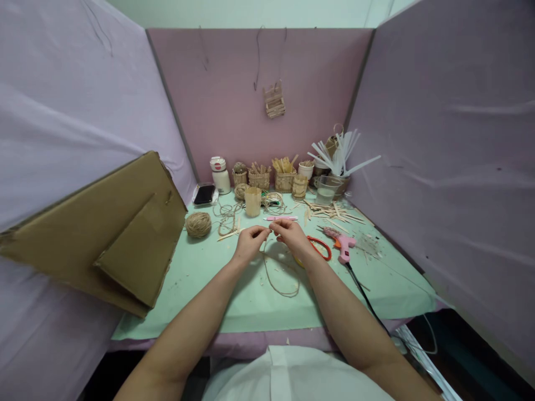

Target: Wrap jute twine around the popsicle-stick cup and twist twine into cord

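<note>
Above the middle of the green-covered table, my left hand [249,245] and my right hand [289,234] meet fingertip to fingertip. Both are closed in a pinch on a thin twine [279,293], which hangs from the fingers in a loose loop down to the cloth. Its ends are hidden in the fingertips. Scissors with red and yellow handles [326,252] lie partly under my right wrist. Just beyond the hands is a pink pen [281,218]. A small cup of craft sticks [252,201] stands behind it.
A pink glue gun [345,247] with a black cord rests at the right. To the left are a twine ball [198,224] and a leaning cardboard panel [137,234]. Loose wooden sticks [330,211], stick-filled baskets [285,181], a white jar [220,176] and a phone [204,194] occupy the back.
</note>
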`<state>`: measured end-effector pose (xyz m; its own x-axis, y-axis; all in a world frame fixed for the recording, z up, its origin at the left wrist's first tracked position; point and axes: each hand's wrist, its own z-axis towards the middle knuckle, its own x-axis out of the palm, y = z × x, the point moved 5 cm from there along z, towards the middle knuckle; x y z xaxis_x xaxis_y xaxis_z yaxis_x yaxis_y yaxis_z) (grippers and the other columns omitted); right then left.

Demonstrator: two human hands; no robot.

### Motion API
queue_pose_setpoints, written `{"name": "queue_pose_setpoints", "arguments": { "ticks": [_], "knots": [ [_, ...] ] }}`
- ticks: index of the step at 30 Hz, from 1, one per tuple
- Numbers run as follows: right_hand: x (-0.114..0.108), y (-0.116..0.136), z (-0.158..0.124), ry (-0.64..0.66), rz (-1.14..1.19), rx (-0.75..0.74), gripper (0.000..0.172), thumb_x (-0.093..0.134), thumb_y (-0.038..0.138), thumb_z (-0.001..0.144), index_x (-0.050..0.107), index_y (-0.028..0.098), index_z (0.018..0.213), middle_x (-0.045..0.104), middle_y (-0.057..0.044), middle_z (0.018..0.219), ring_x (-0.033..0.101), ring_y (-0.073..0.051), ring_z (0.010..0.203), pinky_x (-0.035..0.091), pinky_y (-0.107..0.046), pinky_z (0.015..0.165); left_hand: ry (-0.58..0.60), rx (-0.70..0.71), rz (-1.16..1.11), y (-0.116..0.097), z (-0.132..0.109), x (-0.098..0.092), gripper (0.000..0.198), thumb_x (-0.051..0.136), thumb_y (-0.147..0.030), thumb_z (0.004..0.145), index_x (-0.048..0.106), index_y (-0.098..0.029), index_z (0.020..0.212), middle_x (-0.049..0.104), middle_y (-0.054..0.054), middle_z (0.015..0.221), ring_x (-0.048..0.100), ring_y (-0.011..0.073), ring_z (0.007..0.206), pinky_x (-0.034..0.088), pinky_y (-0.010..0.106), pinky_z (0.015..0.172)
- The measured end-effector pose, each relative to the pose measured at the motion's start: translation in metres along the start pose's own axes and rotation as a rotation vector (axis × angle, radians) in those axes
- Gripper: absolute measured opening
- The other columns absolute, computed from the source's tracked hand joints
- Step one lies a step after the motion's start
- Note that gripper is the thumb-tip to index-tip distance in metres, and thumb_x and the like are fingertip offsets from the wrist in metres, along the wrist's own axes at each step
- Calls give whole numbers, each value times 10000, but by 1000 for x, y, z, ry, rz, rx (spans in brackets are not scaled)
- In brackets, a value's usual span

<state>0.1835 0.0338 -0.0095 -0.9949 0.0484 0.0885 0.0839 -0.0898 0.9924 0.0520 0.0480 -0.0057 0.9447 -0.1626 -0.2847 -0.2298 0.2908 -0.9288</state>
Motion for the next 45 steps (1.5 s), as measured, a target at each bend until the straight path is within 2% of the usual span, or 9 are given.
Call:
{"name": "queue_pose_setpoints", "arguments": {
  "ticks": [6, 9, 13, 18, 23, 29, 38, 42, 45],
  "knots": [
    [-1, -1, 2, -11, -27, -30, 272, 652, 421, 663, 611, 156, 705, 472, 50, 547, 385, -71, 504, 328, -202, 495, -63, -56, -133, 5, 1, -1, 245, 628, -396, 679, 633, -152, 658, 600, 6, 643, 522, 128, 642, 411, 245, 623],
    [1, -3, 3, 11, -1, -21, 304, 624, 447, 692, 640, 153, 765, 536, 16, 638, 431, -77, 537, 335, -203, 494, -94, -91, -190, 6, 1, -2, 227, 633, -380, 675, 648, -153, 691, 617, 11, 667, 514, 119, 629, 395, 239, 602],
    [2, -8, 3, 21, 21, 24, 349, 585, 492, 719, 650, 164, 820, 597, -33, 818, 496, -91, 618, 349, -200, 506, -113, -125, -272, 10, 2, -1, 223, 640, -373, 662, 652, -153, 698, 604, 9, 671, 451, 90, 566, 328, 215, 519],
    [1, -13, 4, 33, -45, 50, 318, 589, 482, 713, 650, 175, 768, 581, -14, 718, 483, -96, 606, 337, -206, 516, -109, -199, -414, 16, 4, 0, 238, 691, -366, 608, 646, -147, 690, 535, -21, 601, 338, 49, 477, 230, 199, 442],
    [2, -12, 2, 60, -94, 93, 295, 624, 469, 683, 632, 174, 691, 548, 9, 633, 468, -101, 591, 318, -216, 522, -49, -273, -636, 17, 4, 3, 256, 738, -325, 567, 619, -130, 682, 487, -33, 576, 287, 21, 439, 153, 191, 401],
    [5, -13, -3, 113, -8, 183, 293, 626, 457, 683, 594, 166, 693, 525, 17, 628, 436, -89, 566, 282, -204, 491, 162, -373, -912, 16, 1, 17, 260, 767, -258, 560, 593, -114, 689, 457, -40, 595, 275, 1, 445, 149, 154, 386],
    [-8, -2, 6, -208, -92, -202, 287, 658, 389, 673, 539, 191, 844, 564, 5, 791, 477, -96, 581, 378, -230, 526, -51, -315, -790, 26, 6, 7, 327, 790, -330, 549, 607, -118, 719, 468, -35, 619, 293, 4, 445, 151, 158, 374],
    [-10, -1, 6, -222, -104, -251, 218, 597, 382, 736, 550, 193, 833, 555, 2, 759, 481, -98, 562, 384, -233, 514, -54, -306, -787, 25, 6, 7, 355, 804, -348, 530, 628, -122, 741, 483, -25, 633, 317, 11, 464, 176, 159, 387],
    [-11, -2, 7, -222, -133, -278, 231, 550, 356, 766, 583, 199, 933, 565, -34, 895, 518, -102, 593, 400, -237, 513, 11, -307, -788, 21, 3, 10, 374, 809, -364, 530, 647, -120, 761, 486, -15, 654, 325, 15, 482, 181, 159, 396]
  ]
}}
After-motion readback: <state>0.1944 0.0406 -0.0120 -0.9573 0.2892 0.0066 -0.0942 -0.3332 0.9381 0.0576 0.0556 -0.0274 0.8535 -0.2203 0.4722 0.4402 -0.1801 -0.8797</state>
